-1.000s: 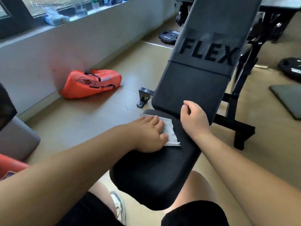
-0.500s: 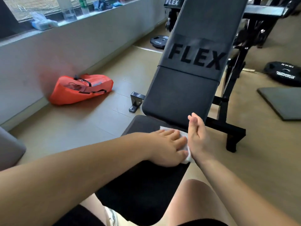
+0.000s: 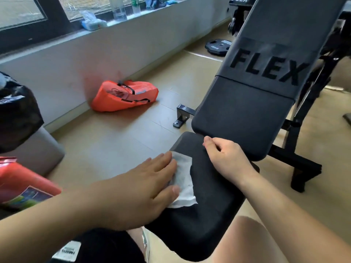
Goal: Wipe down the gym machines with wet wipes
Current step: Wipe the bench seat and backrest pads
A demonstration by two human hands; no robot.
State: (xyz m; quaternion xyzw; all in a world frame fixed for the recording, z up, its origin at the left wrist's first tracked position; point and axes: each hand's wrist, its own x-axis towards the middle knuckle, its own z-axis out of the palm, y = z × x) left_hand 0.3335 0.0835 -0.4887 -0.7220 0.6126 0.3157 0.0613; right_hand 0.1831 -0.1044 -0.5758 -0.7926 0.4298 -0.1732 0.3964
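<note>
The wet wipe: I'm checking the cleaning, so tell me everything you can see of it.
The wet wipe is a thin white sheet, wrinkled, greyish where it looks damp, lying flat on the black padded seat near its left edge. The left hand presses on it with straight fingers, covering its left side; its right side and near corner show. Nothing else touches it.

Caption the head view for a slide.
Left hand presses a wet wipe on the bench seat; right hand rests on the seat.
</note>
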